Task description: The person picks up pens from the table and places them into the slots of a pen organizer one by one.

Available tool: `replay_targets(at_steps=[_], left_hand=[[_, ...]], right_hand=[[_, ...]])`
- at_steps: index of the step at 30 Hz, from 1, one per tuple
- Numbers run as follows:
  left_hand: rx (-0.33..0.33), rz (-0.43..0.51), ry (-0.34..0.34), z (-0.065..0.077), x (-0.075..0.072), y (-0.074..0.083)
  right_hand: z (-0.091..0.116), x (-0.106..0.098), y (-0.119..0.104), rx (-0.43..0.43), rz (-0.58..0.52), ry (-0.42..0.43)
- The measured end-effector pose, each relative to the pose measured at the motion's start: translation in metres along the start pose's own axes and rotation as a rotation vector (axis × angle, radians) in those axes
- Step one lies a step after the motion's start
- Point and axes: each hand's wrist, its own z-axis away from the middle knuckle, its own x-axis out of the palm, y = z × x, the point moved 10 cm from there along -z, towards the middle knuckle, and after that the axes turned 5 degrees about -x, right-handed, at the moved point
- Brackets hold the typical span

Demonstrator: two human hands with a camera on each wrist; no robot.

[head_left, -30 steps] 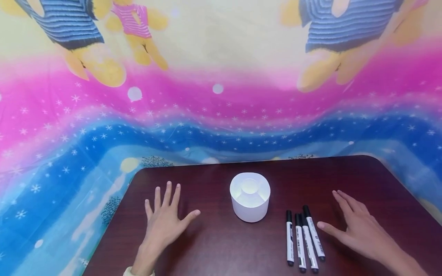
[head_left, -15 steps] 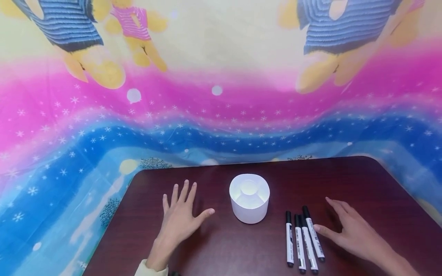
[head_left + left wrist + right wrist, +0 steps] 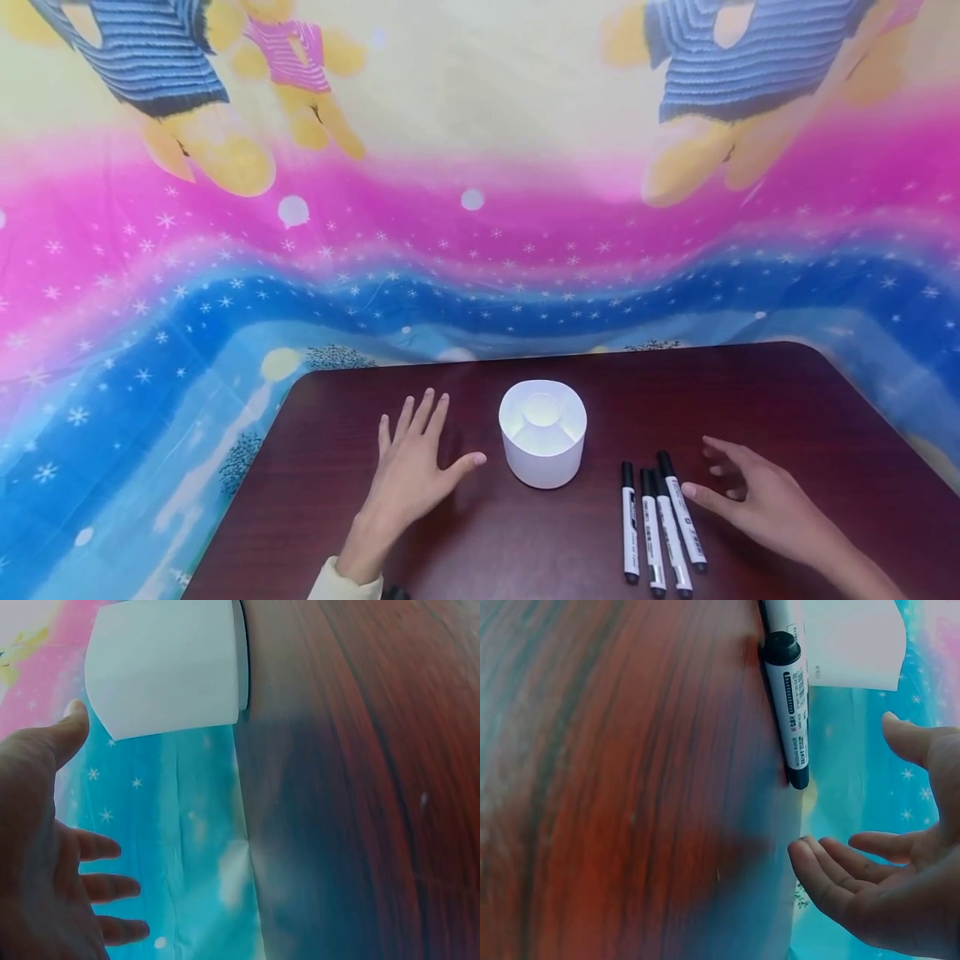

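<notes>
A white round holder (image 3: 543,454) with inner compartments and a small central cup stands on the dark wooden table. To its left hovers my left hand (image 3: 416,475), fingers spread, thumb pointing toward the holder but apart from it. In the left wrist view the holder (image 3: 165,671) appears beyond the thumb. Several white markers (image 3: 652,529) with black caps lie side by side at the right front. Just right of them is my right hand (image 3: 765,500), its fingers slightly bent and holding nothing. One marker (image 3: 789,712) shows near that hand in the right wrist view.
The table (image 3: 330,433) has rounded far corners. Behind it hangs a colourful cloth (image 3: 450,250) with bears and snowflakes. A small dark object (image 3: 395,592) peeks out beside the left sleeve at the bottom edge.
My left hand has moved right, closer to the holder. My right hand has shifted slightly left toward the markers, its fingers bending a little more. Holder and markers stay put.
</notes>
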Motion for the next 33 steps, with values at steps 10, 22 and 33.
replay_targets(at_steps=[10,22,33], left_hand=[[0.059,0.127,-0.009,-0.003,0.005,0.016],[0.166,0.211,-0.009,-0.009,0.015,0.031],[0.192,0.29,-0.129,-0.019,0.035,0.037]], right_hand=[[0.002,0.012,0.011,0.076,-0.198,-0.092],[0.002,0.03,0.019,0.222,-0.487,-0.186],[0.0,0.036,0.019,0.213,-0.493,-0.197]])
